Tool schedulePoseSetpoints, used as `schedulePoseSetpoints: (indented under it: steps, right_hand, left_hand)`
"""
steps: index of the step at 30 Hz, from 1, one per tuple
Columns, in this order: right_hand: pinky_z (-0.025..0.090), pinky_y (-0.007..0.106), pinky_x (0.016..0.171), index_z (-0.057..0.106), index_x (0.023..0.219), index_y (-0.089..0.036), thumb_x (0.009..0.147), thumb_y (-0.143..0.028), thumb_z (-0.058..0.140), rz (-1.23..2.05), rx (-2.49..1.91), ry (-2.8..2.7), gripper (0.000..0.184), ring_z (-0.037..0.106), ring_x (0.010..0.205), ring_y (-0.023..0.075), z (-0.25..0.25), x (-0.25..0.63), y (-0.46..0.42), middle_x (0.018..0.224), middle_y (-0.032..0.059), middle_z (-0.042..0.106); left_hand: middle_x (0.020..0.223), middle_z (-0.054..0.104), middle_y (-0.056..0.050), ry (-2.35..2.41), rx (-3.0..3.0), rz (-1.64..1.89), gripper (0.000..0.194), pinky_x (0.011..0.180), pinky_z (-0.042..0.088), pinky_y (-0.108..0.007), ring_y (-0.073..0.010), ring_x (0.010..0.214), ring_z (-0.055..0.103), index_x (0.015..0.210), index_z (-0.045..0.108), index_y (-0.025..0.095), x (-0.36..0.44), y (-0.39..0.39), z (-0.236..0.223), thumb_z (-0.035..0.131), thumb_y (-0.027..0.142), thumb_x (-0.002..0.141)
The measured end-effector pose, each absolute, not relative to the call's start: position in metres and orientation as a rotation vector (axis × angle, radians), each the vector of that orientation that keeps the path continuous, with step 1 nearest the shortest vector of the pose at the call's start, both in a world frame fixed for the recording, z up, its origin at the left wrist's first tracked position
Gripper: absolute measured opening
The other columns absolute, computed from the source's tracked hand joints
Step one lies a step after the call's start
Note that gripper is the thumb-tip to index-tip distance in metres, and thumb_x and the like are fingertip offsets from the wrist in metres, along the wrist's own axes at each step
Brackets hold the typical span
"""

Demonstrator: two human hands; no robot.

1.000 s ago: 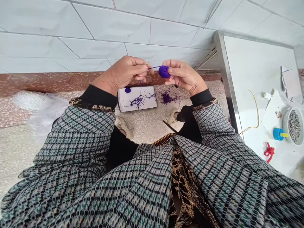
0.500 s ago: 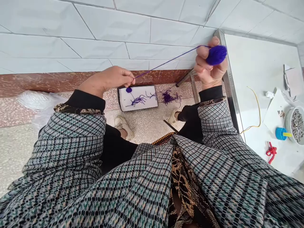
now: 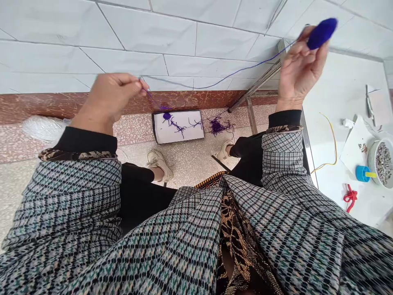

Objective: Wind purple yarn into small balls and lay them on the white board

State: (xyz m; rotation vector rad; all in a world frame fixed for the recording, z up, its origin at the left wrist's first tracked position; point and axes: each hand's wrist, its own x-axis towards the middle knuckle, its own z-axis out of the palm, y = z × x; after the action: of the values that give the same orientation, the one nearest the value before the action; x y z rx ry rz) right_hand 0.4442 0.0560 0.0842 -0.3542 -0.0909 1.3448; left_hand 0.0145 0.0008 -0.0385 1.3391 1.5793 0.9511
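Observation:
A purple ball of yarn (image 3: 321, 34) is gripped in the fingers of my right hand (image 3: 299, 67), raised in front of the wall at the upper right. From it a yarn strand (image 3: 227, 77) runs left in a slack curve to my left hand (image 3: 112, 96). The thumb and forefinger of my left hand pinch that strand, and more yarn hangs from them toward the white box lid (image 3: 193, 116) on the floor. On the lid lie loose purple yarn (image 3: 179, 128) and a small purple clump (image 3: 166, 116).
A tangle of purple yarn (image 3: 217, 125) lies on the floor right of the lid. At right, a white table (image 3: 331, 192) holds a bowl (image 3: 383, 162), a blue cap (image 3: 363, 173), a red knotted cord (image 3: 350, 198) and a yellow cord (image 3: 333, 139). A clear plastic bundle (image 3: 44, 128) lies at left.
My hands have moved farther apart, the right one up and right with the ball, the left one left. The strand between them has gone from taut to slack. Yarn on the lid has shifted.

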Motion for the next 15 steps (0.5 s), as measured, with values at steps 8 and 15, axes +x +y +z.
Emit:
schedulePoseSetpoints:
  steps: [8,15]
  right_hand:
    - [0.061,0.014,0.074,0.073,0.098,-0.029,0.082,-0.021,0.096,1.341,-0.425,-0.781,0.029,0.052,0.068,0.0101,0.036,0.445,0.064,0.107,-0.0022,0.082]
    - [0.049,0.013,0.071,0.071,0.107,-0.020,0.096,-0.037,0.092,1.581,-0.629,-1.248,0.030,0.053,0.066,-0.0022,0.025,0.433,0.053,0.102,-0.0086,0.076]
  left_hand:
    - [0.102,0.084,-0.005,1.645,1.347,0.966,0.029,0.118,0.060,-0.050,-0.0266,0.110,0.071,0.087,0.073,0.022,0.009,-0.003,-0.025,0.084,0.049,0.089]
    - [0.073,0.078,-0.002,1.513,1.769,-0.187,0.023,0.100,0.053,-0.043,-0.0282,0.090,0.066,0.076,0.080,0.026,-0.032,0.021,-0.092,0.089,0.046,0.069]
